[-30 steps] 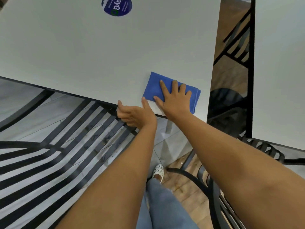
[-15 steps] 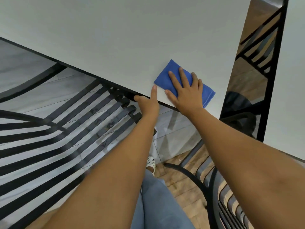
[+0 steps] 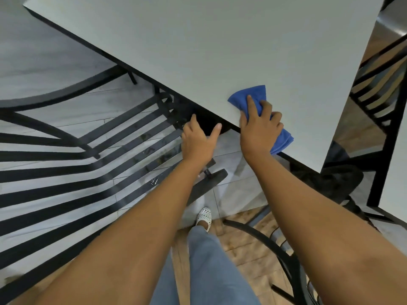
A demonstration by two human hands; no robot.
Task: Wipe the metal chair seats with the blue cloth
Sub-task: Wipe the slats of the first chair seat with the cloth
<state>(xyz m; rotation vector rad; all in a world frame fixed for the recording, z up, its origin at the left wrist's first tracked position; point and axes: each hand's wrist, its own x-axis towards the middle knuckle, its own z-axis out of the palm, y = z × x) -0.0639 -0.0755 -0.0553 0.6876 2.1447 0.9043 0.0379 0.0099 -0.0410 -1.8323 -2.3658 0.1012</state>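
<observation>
Two hands are at work, and only one carries anything. The blue cloth (image 3: 246,95) is bunched under the right hand (image 3: 258,130), whose grip is pressed together on it, the fingers (image 3: 251,104) curled into the folds; part of the cloth lies on the white desk (image 3: 220,40) near its dark edge and a folded end hangs past that edge. The left hand (image 3: 198,139) is spread, holding nothing, its fingertips reaching under the desk edge just beside the front of the slatted metal chair seat (image 3: 114,137).

The step in hand is judged to be lifting the cloth off the desk for the seat. It would be done well if the loose end were gathered into the palm first, so that nothing trails, and the cloth then laid flat across several slats. Strokes are best run along the slats. The seat is partly tucked beneath the desk, so the chair should be drawn clear first.
</observation>
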